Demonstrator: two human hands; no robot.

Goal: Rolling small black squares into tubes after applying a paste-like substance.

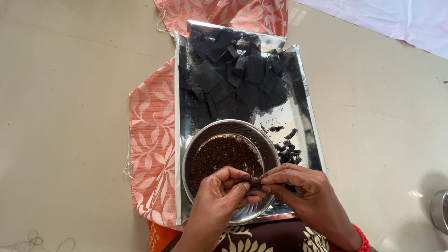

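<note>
A coral cloth with a pale leaf print [151,140] lies on the beige floor [65,116]. A white sheet [396,21] crosses the far right corner. A round metal vessel [439,211] shows at the right edge, and loose white thread [32,241] lies near left.

The left hand [224,193] and right hand [298,191] cover the near rim of the steel bowl [266,144] and most of the small dark bundle [255,179] pinched between them, while a metal vessel [440,210] is cut off at the picture's right edge.
</note>
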